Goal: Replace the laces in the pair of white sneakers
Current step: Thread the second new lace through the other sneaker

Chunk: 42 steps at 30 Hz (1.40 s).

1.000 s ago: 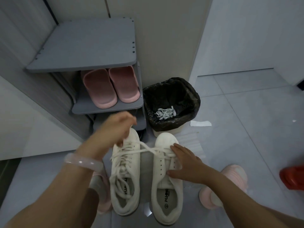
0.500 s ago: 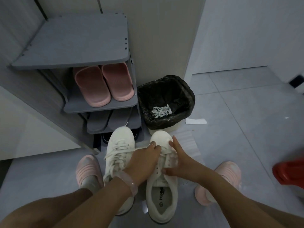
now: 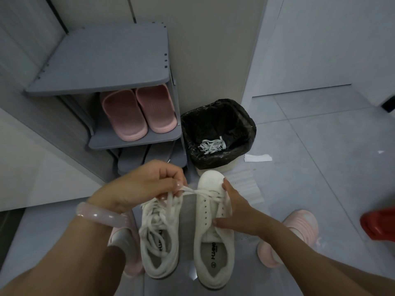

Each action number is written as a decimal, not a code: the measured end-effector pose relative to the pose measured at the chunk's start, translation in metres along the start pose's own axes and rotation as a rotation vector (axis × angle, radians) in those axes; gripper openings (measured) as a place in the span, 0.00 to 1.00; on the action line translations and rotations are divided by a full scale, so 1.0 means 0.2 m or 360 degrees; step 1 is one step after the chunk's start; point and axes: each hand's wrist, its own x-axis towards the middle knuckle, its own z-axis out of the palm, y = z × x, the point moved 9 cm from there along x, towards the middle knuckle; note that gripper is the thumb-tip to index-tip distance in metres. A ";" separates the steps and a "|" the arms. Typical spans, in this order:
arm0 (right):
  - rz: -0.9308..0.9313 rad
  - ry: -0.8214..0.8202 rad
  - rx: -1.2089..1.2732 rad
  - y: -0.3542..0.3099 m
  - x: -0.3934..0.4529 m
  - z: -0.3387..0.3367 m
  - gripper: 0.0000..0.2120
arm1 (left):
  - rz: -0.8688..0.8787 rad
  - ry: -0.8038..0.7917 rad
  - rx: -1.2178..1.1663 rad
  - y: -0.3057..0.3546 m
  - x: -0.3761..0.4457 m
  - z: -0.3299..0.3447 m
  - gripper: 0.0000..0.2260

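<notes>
A limp white flat lace [image 3: 193, 191] is pinched by the left hand [image 3: 147, 184], drawn leftward from the right white leather sneaker [image 3: 213, 231], which is pressed down by the spread right hand [image 3: 237, 212]. Being soft, it is best gripped near its tip.

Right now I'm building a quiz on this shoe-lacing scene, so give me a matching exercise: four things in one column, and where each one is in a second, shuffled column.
Things
1. pink slippers
2. old laces
3. lace end
4. right hand

Places
A. in the black-lined bin
B. resting on the right sneaker
C. on the grey shoe rack shelf
D. pinched in the left hand

Pairs: 1-C, 2-A, 3-D, 4-B
</notes>
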 end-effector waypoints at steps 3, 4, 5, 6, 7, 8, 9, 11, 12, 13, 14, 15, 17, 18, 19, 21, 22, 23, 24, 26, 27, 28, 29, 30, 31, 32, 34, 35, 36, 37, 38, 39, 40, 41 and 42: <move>-0.0086 0.0061 -0.0298 -0.05 -0.03 -0.01 0.44 | 0.0016 0.0227 0.0123 -0.02 0.07 -0.03 0.08; -0.0172 0.0115 -0.0322 -0.10 -0.04 -0.03 0.37 | 0.0047 0.0324 0.0158 -0.02 0.09 -0.05 0.08; -0.0279 0.0169 -0.0273 -0.16 -0.06 -0.04 0.28 | 0.0113 0.0407 0.0173 0.00 0.10 -0.06 0.08; -0.0368 0.0201 -0.0174 -0.21 -0.08 -0.05 0.18 | 0.0197 0.0462 0.0179 0.02 0.12 -0.06 0.07; -0.0400 0.0204 -0.0036 -0.26 -0.09 -0.06 0.10 | 0.0280 0.0494 0.0189 0.04 0.13 -0.05 0.06; -0.0367 0.0187 0.0146 -0.29 -0.11 -0.07 0.07 | 0.0355 0.0512 0.0204 0.06 0.14 -0.03 0.05; -0.0321 0.0190 0.0370 -0.31 -0.12 -0.09 0.06 | 0.0417 0.0529 0.0221 0.07 0.15 -0.02 0.04; -0.0284 0.0332 0.0802 -0.34 -0.15 -0.20 0.06 | 0.0486 0.0577 0.0257 0.06 0.17 -0.02 0.06; -0.0304 0.0434 0.1003 -0.35 -0.17 -0.28 0.05 | 0.0470 0.0600 0.0308 0.04 0.19 -0.03 0.10; -0.0344 0.0528 0.1200 -0.36 -0.19 -0.36 0.05 | 0.0412 0.0628 0.0412 0.00 0.20 -0.04 0.13; -0.0397 0.0621 0.1375 -0.36 -0.22 -0.44 0.07 | 0.0310 0.0652 0.0578 -0.06 0.22 -0.04 0.17; -0.0450 0.0718 0.1510 -0.36 -0.26 -0.53 0.10 | 0.0175 0.0658 0.0778 -0.12 0.23 -0.05 0.20; -0.0506 0.0973 0.1632 -0.33 -0.33 -0.70 0.12 | -0.0167 0.0521 0.1174 -0.29 0.27 -0.01 0.22; -0.0491 0.1123 0.1614 -0.29 -0.37 -0.77 0.12 | -0.0322 0.0386 0.1342 -0.38 0.27 0.03 0.21; -0.0445 0.1271 0.1548 -0.25 -0.41 -0.83 0.12 | -0.0430 0.0255 0.1454 -0.44 0.28 0.08 0.18; -0.0267 0.1495 0.1207 -0.18 -0.46 -0.91 0.11 | -0.0446 0.0145 0.1592 -0.47 0.27 0.15 0.09; -0.0119 0.1504 0.0919 -0.16 -0.46 -0.93 0.10 | -0.0391 0.0178 0.1668 -0.44 0.27 0.15 0.07; 0.0061 0.1398 0.0550 -0.14 -0.44 -0.92 0.09 | -0.0320 0.0259 0.1724 -0.39 0.28 0.13 0.07; 0.0250 0.1204 0.0148 -0.11 -0.40 -0.89 0.08 | -0.0256 0.0340 0.1709 -0.34 0.28 0.10 0.08; 0.0579 0.0772 -0.0595 -0.03 -0.34 -0.78 0.12 | -0.0170 0.0451 0.1361 -0.24 0.26 0.02 0.08; 0.0659 0.0635 -0.0850 -0.02 -0.33 -0.72 0.16 | -0.0136 0.0444 0.1146 -0.20 0.25 0.00 0.07; 0.0620 0.0565 -0.1002 -0.04 -0.30 -0.66 0.19 | -0.0097 0.0391 0.1007 -0.15 0.23 0.00 0.06; 0.0441 0.0533 -0.1050 -0.10 -0.26 -0.59 0.22 | -0.0057 0.0333 0.0928 -0.11 0.22 0.00 0.05; 0.0192 0.0449 -0.1004 -0.17 -0.22 -0.49 0.24 | -0.0021 0.0283 0.0870 -0.08 0.21 0.01 0.04; -0.0052 0.0337 -0.0870 -0.25 -0.19 -0.38 0.26 | 0.0024 0.0251 0.0800 -0.05 0.20 0.03 0.04; -0.0233 0.0217 -0.0655 -0.32 -0.17 -0.27 0.26 | 0.0072 0.0234 0.0696 -0.02 0.19 0.05 0.05; -0.0391 0.0071 -0.0229 -0.42 -0.15 -0.13 0.17 | 0.0143 0.0219 0.0387 0.01 0.18 0.06 0.06; -0.0404 0.0062 -0.0038 -0.46 -0.15 -0.11 0.09 | 0.0157 0.0228 0.0262 0.00 0.17 0.06 0.06; -0.0396 0.0096 0.0181 -0.48 -0.14 -0.13 0.04 | 0.0154 0.0240 0.0211 0.00 0.17 0.05 0.06; -0.0389 0.0174 0.0404 -0.48 -0.14 -0.18 0.06 | 0.0137 0.0252 0.0221 -0.01 0.16 0.03 0.05; -0.0382 0.0262 0.0674 -0.47 -0.15 -0.26 0.08 | 0.0106 0.0266 0.0266 -0.02 0.15 0.01 0.05; -0.0391 0.0337 0.1005 -0.47 -0.16 -0.34 0.09 | 0.0073 0.0286 0.0331 -0.04 0.14 -0.02 0.05; -0.0413 0.0378 0.1378 -0.45 -0.16 -0.42 0.10 | 0.0041 0.0308 0.0407 -0.06 0.13 -0.05 0.06; -0.0448 0.0404 0.1734 -0.43 -0.17 -0.49 0.12 | 0.0015 0.0325 0.0488 -0.08 0.12 -0.07 0.08; -0.0461 0.0432 0.2014 -0.41 -0.18 -0.54 0.13 | -0.0011 0.0333 0.0577 -0.10 0.11 -0.09 0.09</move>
